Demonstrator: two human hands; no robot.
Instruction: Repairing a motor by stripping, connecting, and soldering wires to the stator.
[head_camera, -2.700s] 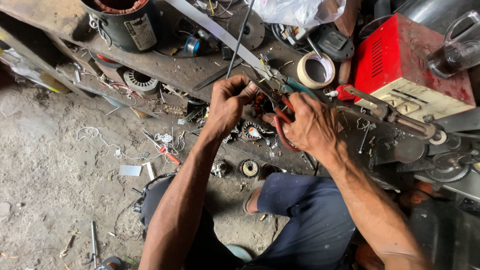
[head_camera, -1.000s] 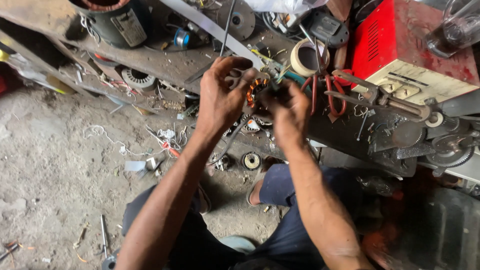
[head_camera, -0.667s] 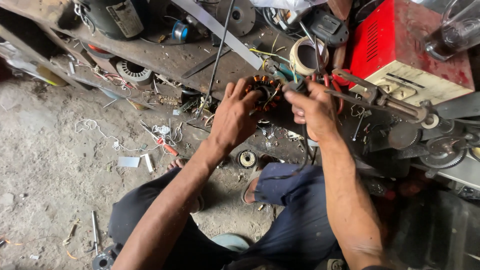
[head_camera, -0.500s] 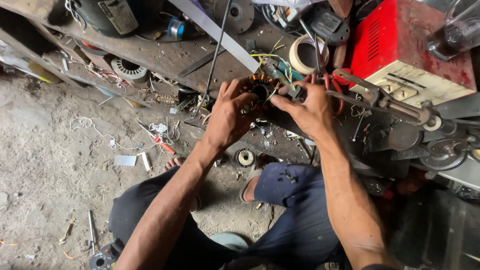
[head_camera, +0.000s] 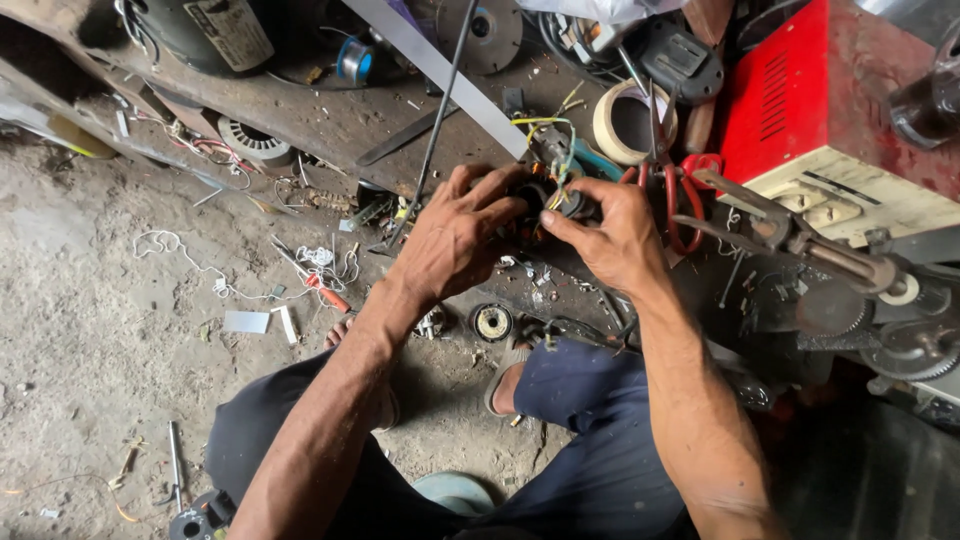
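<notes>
Head view, looking down at a cluttered workbench (head_camera: 330, 125). The left hand (head_camera: 455, 235) wraps its fingers around a small motor stator (head_camera: 548, 205) with copper windings, steadying it at the bench's near edge. The right hand (head_camera: 610, 235) closes on the stator's right side, thumb and forefinger pinching at the windings, so both hands brace the part between them. Yellow and green wires (head_camera: 555, 140) rise from the stator toward the far side. Just right lie red-handled scissors (head_camera: 680, 190); beyond them, a tape roll (head_camera: 625, 120) and a red machine case (head_camera: 820, 90). On the dirt floor (head_camera: 100, 330) to the left, 1 red screwdriver (head_camera: 320, 290) lies among scraps
</notes>
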